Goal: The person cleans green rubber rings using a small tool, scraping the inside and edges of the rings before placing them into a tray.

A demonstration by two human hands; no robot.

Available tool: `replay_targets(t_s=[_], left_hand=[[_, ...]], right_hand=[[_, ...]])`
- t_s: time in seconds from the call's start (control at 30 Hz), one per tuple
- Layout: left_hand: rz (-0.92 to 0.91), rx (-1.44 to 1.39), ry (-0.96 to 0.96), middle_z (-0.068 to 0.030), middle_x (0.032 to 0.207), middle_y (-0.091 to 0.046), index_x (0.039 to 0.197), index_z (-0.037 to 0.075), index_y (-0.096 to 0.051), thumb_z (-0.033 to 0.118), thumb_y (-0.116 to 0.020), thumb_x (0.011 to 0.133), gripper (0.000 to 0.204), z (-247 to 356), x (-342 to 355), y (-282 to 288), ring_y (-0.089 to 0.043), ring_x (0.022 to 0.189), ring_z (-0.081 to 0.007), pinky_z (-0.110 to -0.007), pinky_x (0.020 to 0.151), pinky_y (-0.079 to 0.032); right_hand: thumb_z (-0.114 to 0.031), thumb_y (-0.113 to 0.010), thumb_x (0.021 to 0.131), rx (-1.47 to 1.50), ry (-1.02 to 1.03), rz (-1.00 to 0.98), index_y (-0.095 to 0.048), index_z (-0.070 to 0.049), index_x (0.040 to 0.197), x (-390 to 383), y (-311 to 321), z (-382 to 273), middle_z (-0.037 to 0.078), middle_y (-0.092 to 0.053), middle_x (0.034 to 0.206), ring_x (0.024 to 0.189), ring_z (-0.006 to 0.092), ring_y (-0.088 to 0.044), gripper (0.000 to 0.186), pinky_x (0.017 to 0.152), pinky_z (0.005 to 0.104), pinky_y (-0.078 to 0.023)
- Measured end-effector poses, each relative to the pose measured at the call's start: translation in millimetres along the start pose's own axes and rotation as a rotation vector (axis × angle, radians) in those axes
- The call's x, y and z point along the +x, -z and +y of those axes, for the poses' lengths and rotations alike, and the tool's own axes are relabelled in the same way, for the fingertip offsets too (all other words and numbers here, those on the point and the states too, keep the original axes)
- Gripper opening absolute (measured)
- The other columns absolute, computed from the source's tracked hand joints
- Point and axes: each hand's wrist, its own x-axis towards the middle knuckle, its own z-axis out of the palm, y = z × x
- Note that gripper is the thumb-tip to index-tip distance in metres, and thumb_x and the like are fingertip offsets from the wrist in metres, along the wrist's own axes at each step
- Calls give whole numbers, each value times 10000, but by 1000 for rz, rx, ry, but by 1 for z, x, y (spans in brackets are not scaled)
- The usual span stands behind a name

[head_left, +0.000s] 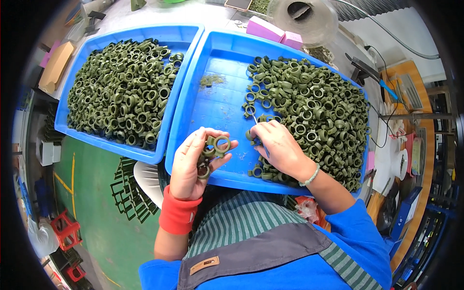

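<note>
Ribbed olive rings [215,147] (plastic), left hand [193,164] gripping

Green floor [96,232], yellow lines, red stools [65,227]

pink boxes [274,32], brown carton [56,65]

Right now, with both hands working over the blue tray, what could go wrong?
The left hand holds several green ring parts loosely stacked at the near rim of the right blue tray; one may slip off to the floor. The right hand holds a thin blade-like tool near the fingers, so a slip could nick them.
</note>
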Motion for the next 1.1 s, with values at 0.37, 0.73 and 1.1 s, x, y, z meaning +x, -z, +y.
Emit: replay_targets(t_s=[0.37,0.73,1.1], left_hand=[[517,1495,-1285,-153,1264,-607,1339,33,-570,162,-696,950,429,95,29,59,-558,1190,-281,-405,1043,-415],[-102,1305,-523,-172,1123,-653,1352,0,-530,17,-677,914,462,-16,13,13,-687,1003,-235,-308,812,-585],[25,1031,-528,-27,926,-604,1161,35,-566,-17,-607,943,227,-6,10,22,-598,814,-93,-230,715,-491]], right_hand=[[-54,-723,779,64,29,96,-574,-68,1048,5,-8,-6,97,-621,1010,999,303,-571,308,886,412,-450],[58,-627,766,317,-124,82,-567,-47,990,11,-1,-19,111,-608,926,993,334,-596,255,890,462,-474],[-73,-725,773,208,205,-280,-548,-75,1018,-3,-12,-18,114,-592,948,959,320,-583,303,835,414,-453]])
